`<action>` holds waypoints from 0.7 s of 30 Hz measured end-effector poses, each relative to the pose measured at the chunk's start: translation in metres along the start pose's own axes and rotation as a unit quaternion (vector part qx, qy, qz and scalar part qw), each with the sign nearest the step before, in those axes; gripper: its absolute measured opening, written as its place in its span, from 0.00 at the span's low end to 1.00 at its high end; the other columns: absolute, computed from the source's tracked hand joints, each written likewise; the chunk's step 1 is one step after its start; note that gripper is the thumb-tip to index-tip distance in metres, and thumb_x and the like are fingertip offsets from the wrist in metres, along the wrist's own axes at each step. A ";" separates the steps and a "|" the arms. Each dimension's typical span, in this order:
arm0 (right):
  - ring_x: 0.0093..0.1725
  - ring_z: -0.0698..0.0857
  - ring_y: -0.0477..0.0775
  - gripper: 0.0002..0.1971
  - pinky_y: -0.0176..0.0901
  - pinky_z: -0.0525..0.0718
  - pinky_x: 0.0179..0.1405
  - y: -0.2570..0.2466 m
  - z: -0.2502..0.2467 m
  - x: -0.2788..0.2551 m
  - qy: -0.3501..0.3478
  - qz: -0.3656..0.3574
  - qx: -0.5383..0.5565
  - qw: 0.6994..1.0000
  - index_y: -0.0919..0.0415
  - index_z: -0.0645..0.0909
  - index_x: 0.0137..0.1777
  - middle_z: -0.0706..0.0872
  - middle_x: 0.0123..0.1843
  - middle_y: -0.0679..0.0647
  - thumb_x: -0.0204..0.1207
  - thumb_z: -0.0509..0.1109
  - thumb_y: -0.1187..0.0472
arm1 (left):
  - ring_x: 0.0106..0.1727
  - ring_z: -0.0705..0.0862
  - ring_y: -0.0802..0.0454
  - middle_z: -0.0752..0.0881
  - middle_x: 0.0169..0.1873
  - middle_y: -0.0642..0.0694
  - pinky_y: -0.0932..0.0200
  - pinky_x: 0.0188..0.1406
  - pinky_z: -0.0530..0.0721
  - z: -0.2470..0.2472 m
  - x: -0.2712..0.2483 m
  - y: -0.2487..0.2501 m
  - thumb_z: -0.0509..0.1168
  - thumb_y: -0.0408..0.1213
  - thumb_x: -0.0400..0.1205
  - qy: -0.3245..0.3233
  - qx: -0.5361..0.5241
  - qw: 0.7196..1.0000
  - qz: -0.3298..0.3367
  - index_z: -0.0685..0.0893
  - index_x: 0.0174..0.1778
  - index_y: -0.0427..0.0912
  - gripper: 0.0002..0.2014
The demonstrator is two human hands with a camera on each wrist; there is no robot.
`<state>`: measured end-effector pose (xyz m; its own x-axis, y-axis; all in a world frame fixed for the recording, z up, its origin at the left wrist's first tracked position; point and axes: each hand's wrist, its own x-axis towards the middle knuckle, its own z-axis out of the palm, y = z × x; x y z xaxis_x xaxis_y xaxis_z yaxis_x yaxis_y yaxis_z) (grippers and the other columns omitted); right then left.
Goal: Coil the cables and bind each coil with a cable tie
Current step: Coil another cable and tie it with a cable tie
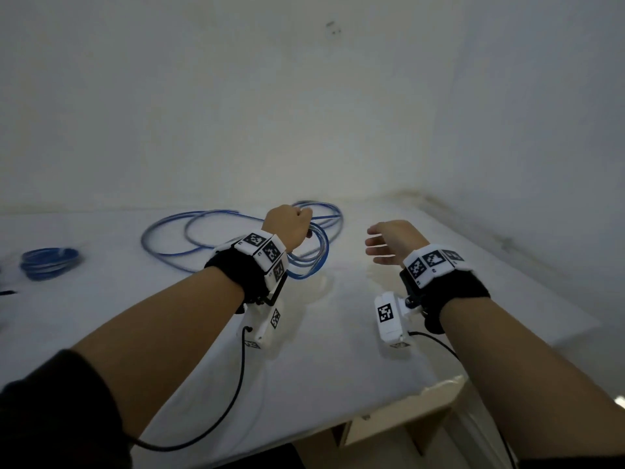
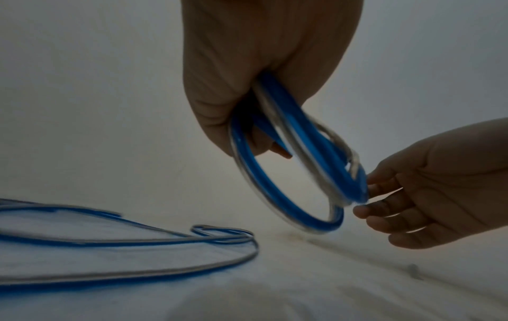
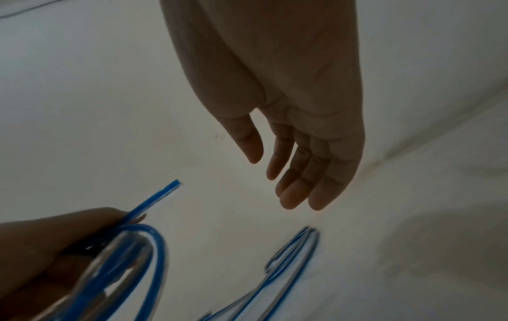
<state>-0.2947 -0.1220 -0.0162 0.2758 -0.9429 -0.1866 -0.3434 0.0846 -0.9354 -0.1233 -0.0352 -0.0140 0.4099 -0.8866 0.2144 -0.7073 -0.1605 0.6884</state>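
The left hand (image 1: 290, 225) is up over the table (image 1: 338, 350) with its fingers curled tight around a few loops of the blue cable (image 2: 299, 156). The short cut end of the cable sticks out past the fist. The rest of the cable lies in big loose rings on the table behind the hand. The right hand (image 1: 392, 241) floats just beside the loops, fingers (image 3: 291, 173) straight and a little apart, holding nothing. A small blue coil (image 1: 50, 262) sits far to the left. The table is white, and plain pale walls (image 1: 304, 96) meet in the corner.
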 end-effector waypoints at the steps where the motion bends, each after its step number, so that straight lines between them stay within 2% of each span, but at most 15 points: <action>1: 0.32 0.81 0.54 0.06 0.44 0.79 0.33 0.006 -0.017 0.001 0.016 0.008 -0.012 1.000 0.64 0.77 0.43 0.82 0.36 0.57 0.81 0.62 0.64 | 0.22 0.70 0.52 0.75 0.21 0.48 0.62 0.26 0.68 0.010 0.001 0.009 0.49 0.40 0.87 -0.010 0.008 1.000 0.017 0.72 0.21 0.43 0.25; 3: 0.33 0.81 0.54 0.05 0.44 0.79 0.34 0.020 -0.053 0.000 0.054 0.021 -0.052 0.997 0.66 0.77 0.49 0.82 0.37 0.58 0.80 0.63 0.64 | 0.23 0.70 0.53 0.74 0.21 0.48 0.63 0.26 0.67 0.032 0.002 0.030 0.48 0.39 0.87 -0.029 0.019 0.998 0.050 0.72 0.22 0.44 0.25; 5: 0.35 0.81 0.56 0.06 0.45 0.79 0.36 0.034 -0.086 -0.001 0.091 0.033 -0.113 0.989 0.69 0.78 0.51 0.83 0.40 0.60 0.80 0.65 0.65 | 0.22 0.70 0.51 0.73 0.21 0.47 0.59 0.27 0.67 0.054 0.003 0.047 0.49 0.39 0.86 -0.041 0.014 0.996 0.071 0.74 0.24 0.40 0.23; 8: 0.41 0.82 0.61 0.08 0.51 0.82 0.46 0.056 -0.122 -0.002 0.123 0.061 -0.226 0.964 0.72 0.79 0.43 0.84 0.43 0.65 0.78 0.68 0.65 | 0.22 0.68 0.49 0.69 0.19 0.46 0.56 0.32 0.69 0.079 0.004 0.068 0.51 0.39 0.85 -0.048 0.012 0.994 0.099 0.76 0.30 0.36 0.19; 9: 0.39 0.82 0.61 0.11 0.52 0.83 0.47 0.063 -0.131 -0.002 0.123 0.076 -0.266 0.953 0.71 0.79 0.38 0.85 0.41 0.64 0.77 0.70 0.63 | 0.22 0.67 0.48 0.68 0.19 0.45 0.56 0.33 0.70 0.087 0.005 0.073 0.51 0.39 0.85 -0.052 0.014 0.993 0.108 0.75 0.31 0.36 0.19; 11: 0.32 0.81 0.58 0.17 0.49 0.82 0.42 0.074 -0.143 -0.003 0.109 0.104 -0.331 0.932 0.67 0.77 0.30 0.84 0.33 0.60 0.75 0.73 0.58 | 0.24 0.66 0.47 0.67 0.21 0.45 0.55 0.36 0.69 0.099 0.007 0.082 0.50 0.40 0.86 -0.062 0.018 0.990 0.127 0.73 0.32 0.36 0.18; 13: 0.29 0.80 0.55 0.19 0.44 0.81 0.36 0.083 -0.149 -0.003 0.092 0.113 -0.367 0.919 0.64 0.75 0.28 0.82 0.30 0.57 0.72 0.76 0.55 | 0.27 0.69 0.46 0.70 0.24 0.43 0.55 0.39 0.68 0.109 0.009 0.088 0.48 0.40 0.88 -0.077 0.025 0.986 0.145 0.71 0.31 0.38 0.20; 15: 0.36 0.85 0.59 0.18 0.48 0.85 0.41 0.091 -0.151 -0.001 0.074 0.107 -0.389 0.912 0.64 0.76 0.29 0.84 0.36 0.59 0.69 0.78 0.54 | 0.34 0.72 0.45 0.72 0.26 0.42 0.56 0.40 0.66 0.116 0.010 0.091 0.46 0.43 0.89 -0.079 0.038 0.984 0.156 0.71 0.30 0.40 0.22; 17: 0.43 0.88 0.63 0.17 0.53 0.88 0.46 0.098 -0.150 0.002 0.058 0.108 -0.398 0.909 0.64 0.77 0.30 0.87 0.41 0.63 0.67 0.80 0.56 | 0.37 0.73 0.45 0.73 0.30 0.38 0.56 0.39 0.65 0.120 0.013 0.091 0.44 0.48 0.89 -0.074 0.035 0.985 0.150 0.74 0.34 0.37 0.25; 19: 0.45 0.89 0.64 0.15 0.55 0.89 0.45 0.102 -0.149 0.008 0.061 0.095 -0.400 0.910 0.65 0.78 0.32 0.88 0.42 0.65 0.66 0.81 0.57 | 0.37 0.72 0.46 0.73 0.33 0.36 0.54 0.37 0.64 0.122 0.017 0.091 0.43 0.52 0.88 -0.071 0.029 0.986 0.148 0.73 0.35 0.37 0.26; 21: 0.43 0.89 0.62 0.12 0.53 0.90 0.42 0.102 -0.147 0.010 0.053 0.086 -0.403 0.910 0.66 0.80 0.35 0.89 0.42 0.64 0.67 0.80 0.60 | 0.35 0.71 0.46 0.71 0.31 0.37 0.55 0.32 0.64 0.123 0.019 0.090 0.44 0.54 0.87 -0.069 0.026 0.986 0.151 0.72 0.34 0.37 0.26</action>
<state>-0.4585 -0.1703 -0.0699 0.0824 -0.9674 -0.2396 -0.9315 0.0107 -0.3637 -0.2504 -0.1196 -0.0332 0.0959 -0.9472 0.3060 -0.8150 0.1018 0.5705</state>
